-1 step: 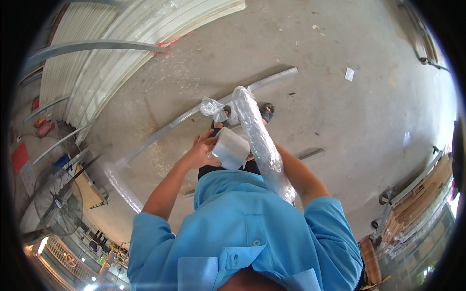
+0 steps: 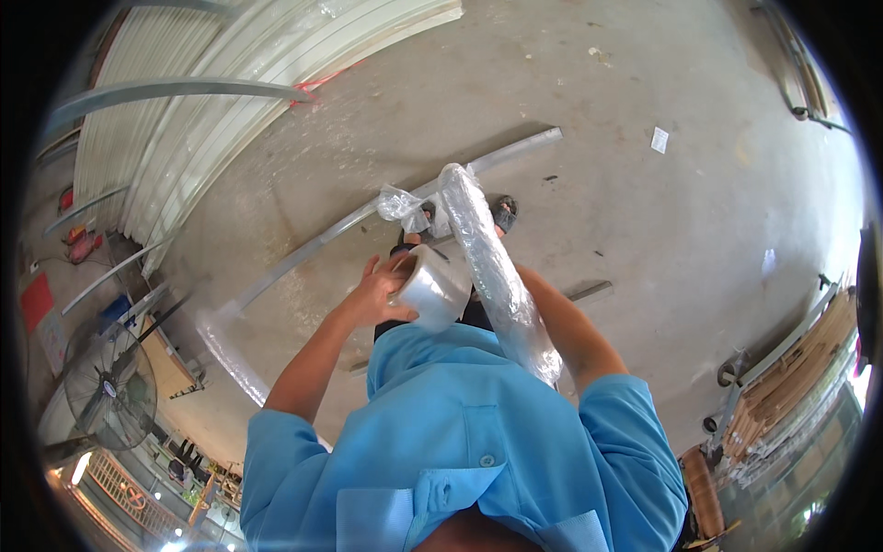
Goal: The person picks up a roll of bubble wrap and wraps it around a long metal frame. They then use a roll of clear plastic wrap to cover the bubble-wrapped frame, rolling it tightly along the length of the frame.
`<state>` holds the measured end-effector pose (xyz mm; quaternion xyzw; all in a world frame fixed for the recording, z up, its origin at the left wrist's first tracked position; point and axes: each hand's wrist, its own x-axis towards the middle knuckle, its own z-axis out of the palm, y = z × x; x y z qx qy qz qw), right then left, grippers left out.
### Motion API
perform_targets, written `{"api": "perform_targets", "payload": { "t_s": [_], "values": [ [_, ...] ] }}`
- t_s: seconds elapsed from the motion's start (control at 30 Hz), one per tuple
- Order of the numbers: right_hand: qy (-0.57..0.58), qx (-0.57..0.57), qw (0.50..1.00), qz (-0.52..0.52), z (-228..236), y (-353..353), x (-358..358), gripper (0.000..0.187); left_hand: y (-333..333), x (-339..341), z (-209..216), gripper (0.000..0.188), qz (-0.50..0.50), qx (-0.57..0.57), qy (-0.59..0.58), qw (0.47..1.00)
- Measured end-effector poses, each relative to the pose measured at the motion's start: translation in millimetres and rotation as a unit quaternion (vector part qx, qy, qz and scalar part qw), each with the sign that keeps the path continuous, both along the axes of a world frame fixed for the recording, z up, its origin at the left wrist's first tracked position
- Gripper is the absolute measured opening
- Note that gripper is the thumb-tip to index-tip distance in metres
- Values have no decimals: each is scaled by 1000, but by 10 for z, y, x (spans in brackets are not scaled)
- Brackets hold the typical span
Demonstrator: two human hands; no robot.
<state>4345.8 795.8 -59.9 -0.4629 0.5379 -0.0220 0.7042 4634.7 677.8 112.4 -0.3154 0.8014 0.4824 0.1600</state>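
My left hand (image 2: 375, 293) is closed round the end of a clear stretch film roll (image 2: 434, 290), its thumb and fingers gripping the rim in front of my waist. Just right of the roll, a long bundle wrapped in shiny clear film (image 2: 497, 262) slants from above my feet down to my shirt. My right forearm (image 2: 572, 322) runs behind this bundle. The bundle hides my right hand, so its fingers do not show. Loose crumpled film (image 2: 402, 206) hangs beside the bundle's far end.
A long metal profile (image 2: 340, 228) lies on the concrete floor across my feet, with a wrapped length (image 2: 230, 354) at left. Stacked white panels (image 2: 248, 83) fill the far left. A standing fan (image 2: 110, 386) is at left; flat brown boards (image 2: 782, 386) are stacked at right.
The film roll has turned slightly in my left hand, so its open end shows more. The wrapped bundle has barely shifted.
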Motion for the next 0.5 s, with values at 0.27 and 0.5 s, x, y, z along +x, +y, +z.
{"api": "perform_targets", "payload": {
  "t_s": [0.27,0.5],
  "values": [
    [57,-364,927,-65,2526,-516,-1012,121,-341,-919,1302,43,311,330,147,879],
    [387,-562,730,-27,2735,-316,-754,90,-613,-2235,802,47,276,409,87,866]
  ]
}}
